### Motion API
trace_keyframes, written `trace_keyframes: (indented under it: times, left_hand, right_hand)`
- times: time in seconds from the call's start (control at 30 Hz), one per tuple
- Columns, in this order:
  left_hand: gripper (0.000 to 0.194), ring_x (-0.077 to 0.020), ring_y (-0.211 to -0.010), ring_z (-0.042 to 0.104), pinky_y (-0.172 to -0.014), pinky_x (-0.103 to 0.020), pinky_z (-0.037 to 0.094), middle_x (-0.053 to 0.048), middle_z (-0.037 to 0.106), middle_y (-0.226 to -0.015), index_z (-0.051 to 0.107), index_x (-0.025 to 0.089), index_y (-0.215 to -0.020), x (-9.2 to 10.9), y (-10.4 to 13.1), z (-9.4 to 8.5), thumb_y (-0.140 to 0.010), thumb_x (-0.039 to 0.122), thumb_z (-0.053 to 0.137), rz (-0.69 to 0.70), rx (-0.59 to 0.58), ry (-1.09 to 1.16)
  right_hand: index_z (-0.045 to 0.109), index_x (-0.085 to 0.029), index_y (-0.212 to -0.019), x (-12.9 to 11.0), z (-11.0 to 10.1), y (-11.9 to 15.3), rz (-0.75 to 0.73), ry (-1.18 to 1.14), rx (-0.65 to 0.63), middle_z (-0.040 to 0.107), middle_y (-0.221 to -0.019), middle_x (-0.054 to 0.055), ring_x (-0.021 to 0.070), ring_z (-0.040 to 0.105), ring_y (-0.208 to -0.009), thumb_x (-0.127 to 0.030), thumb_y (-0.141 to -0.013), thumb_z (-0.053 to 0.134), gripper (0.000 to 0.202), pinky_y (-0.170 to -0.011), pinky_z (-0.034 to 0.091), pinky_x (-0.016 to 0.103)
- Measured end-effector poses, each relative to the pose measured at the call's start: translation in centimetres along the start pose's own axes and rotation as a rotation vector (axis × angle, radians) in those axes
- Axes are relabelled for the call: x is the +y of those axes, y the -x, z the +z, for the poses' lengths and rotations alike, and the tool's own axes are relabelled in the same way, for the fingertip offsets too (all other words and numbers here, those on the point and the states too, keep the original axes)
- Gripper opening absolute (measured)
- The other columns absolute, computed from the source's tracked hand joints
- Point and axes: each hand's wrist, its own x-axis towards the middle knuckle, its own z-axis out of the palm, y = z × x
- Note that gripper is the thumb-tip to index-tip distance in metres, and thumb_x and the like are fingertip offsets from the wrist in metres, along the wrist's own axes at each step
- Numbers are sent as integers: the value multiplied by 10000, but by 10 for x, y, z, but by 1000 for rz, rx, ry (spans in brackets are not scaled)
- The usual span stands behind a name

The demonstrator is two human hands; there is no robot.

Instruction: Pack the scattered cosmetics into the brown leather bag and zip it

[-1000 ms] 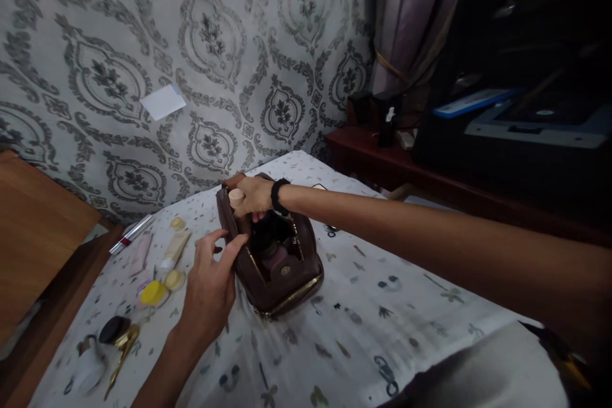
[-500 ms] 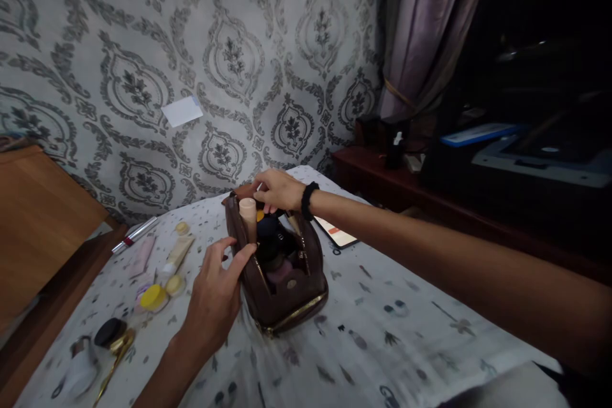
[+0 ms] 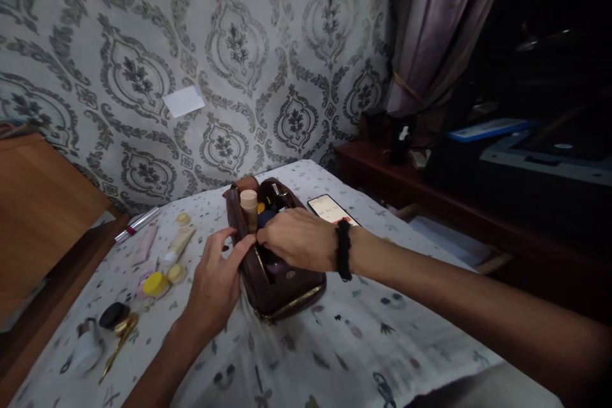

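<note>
A dark brown cosmetic bag (image 3: pixel 287 290) with a gold zipper sits unzipped on the patterned cloth. My left hand (image 3: pixel 215 280) pinches the bag's left rim between thumb and fingers. Over the opening, my right hand (image 3: pixel 299 239) is closed, fingertips reaching down inside near that same rim. Whatever those fingers hold, if anything, is hidden. A beige capped tube (image 3: pixel 249 207) stands upright in the bag's left side. Behind my right hand, a dark blue item (image 3: pixel 266 218) and a small yellow item (image 3: pixel 261 208) show partly.
Left of the bag lie a yellow-lidded jar (image 3: pixel 155 284), a cream tube (image 3: pixel 180 243), a pink tube (image 3: pixel 145 245), a silver tube (image 3: pixel 138 224), a black round lid (image 3: pixel 114 315) and a gold tool (image 3: pixel 117 347). A lit phone (image 3: pixel 329 209) lies to the right. Behind is a wall (image 3: pixel 287 64).
My right hand has moved from the bag's far end toward me, now over its middle. My left hand stays on the left rim. More of the phone shows.
</note>
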Motion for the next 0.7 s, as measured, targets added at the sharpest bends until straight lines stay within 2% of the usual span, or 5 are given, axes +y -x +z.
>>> trace_keyframes:
  times: [0.07, 0.2, 0.37, 0.53, 0.7]
  left_hand:
    - [494, -268, -1103, 529, -840, -395, 553, -143, 463, -1247, 520, 208, -1289, 0, 1, 0, -863, -2, 386, -4, 2, 2]
    - [511, -261, -1102, 535, -833, -383, 546, -134, 463, -1250, 522, 230, -1303, -1, 1, 0, -865, 2, 388, -15, -15, 13]
    - [536, -254, -1116, 528, -835, -371, 529, -123, 463, -1254, 539, 256, -1311, -3, -1, -4, -874, 1, 363, -12, -34, 65]
    - [399, -223, -1133, 537, -959, -382, 472, -102, 548, -1208, 542, 226, -1297, -15, -24, -11, -960, 120, 357, -81, -45, 265]
    - [306, -259, -1120, 570, -978, -411, 450, -91, 647, -1173, 598, 203, -1186, -40, -72, -5, -934, 359, 523, -222, -34, 373]
  right_hand:
    - [733, -151, -900, 1, 0, -4, -64, 46, -91, 757, -854, 116, 239, 706, -787, -127, -900, 520, 214, -585, 365, 294]
    - [732, -144, -946, 4, -4, -11, -22, 81, -133, 755, -857, 134, 269, 719, -824, -125, -885, 517, 224, -604, 389, 298]
    - [726, -159, -1013, 5, -14, 4, 91, 73, -89, 757, -864, 123, 254, 715, -816, -148, -916, 501, 245, -605, 375, 284]
    - [725, -201, -1034, 12, -18, 29, 254, -116, 149, 753, -864, 74, 206, 690, -792, -200, -971, 462, 271, -629, 359, 266]
    - [728, -175, -1012, 24, 5, 45, 350, -333, 447, 738, -802, 50, 162, 634, -683, -227, -954, 474, 266, -629, 365, 248]
